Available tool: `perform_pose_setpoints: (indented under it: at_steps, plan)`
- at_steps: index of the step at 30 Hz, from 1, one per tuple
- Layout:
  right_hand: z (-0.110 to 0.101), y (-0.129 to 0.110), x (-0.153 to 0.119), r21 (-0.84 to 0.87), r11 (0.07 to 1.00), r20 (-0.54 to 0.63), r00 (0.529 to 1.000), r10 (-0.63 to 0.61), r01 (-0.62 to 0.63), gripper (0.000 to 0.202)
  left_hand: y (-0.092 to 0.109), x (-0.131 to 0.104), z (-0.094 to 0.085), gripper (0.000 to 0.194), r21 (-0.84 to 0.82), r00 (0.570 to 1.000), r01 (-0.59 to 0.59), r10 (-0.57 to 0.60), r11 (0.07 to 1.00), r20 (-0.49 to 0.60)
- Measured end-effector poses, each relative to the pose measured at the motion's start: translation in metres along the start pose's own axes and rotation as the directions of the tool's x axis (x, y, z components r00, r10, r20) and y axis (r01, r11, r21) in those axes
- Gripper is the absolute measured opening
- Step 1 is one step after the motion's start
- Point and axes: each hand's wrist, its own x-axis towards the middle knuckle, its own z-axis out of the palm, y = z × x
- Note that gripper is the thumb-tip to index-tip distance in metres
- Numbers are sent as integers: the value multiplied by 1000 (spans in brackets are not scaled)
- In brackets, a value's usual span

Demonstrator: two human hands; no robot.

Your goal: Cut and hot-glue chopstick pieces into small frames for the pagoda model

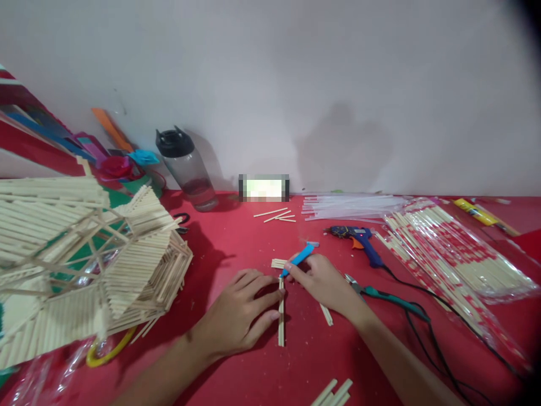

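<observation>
My left hand (240, 310) lies low over the table, its fingertips and thumb at the left side of a short row of wooden sticks (281, 327), holding them. My right hand (323, 279) is closed around a slim blue tool (301, 258) whose exact kind I cannot make out. The lower tip of this tool meets the far end of the sticks, and a pale piece shows at its upper end. Just beyond my fingers is a small bundle of short sticks (278, 263). Another short pair of sticks (326, 314) lies under my right wrist.
A large stick-built structure (131, 270) fills the left, near a water bottle (188, 172). To the right are a blue glue gun (359, 237) with its cable, green-handled pliers (389, 299), clear glue sticks (346, 207) and packaged chopsticks (473, 254). Loose sticks (332, 395) lie at the front.
</observation>
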Motion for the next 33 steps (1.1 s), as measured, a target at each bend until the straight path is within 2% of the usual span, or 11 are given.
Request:
perform_pose_setpoints:
  at_steps: [5,12,24,33]
  plan:
    - [0,-6,4,-47,999,13,1000,2,-1,42,0,-1,2,34,11,1000,1,-1,1000,-16]
    - [1,-7,4,-90,996,-17,1000,-16,15,40,1,0,1,34,13,1000,2,-2,1000,-19]
    - [2,-4,1,-34,999,-29,999,28,-29,38,2,1,0,32,4,1000,9,-9,1000,-18]
    - [2,-3,0,11,1000,-17,1000,1,-1,37,2,0,1,32,30,999,7,-6,1000,-38]
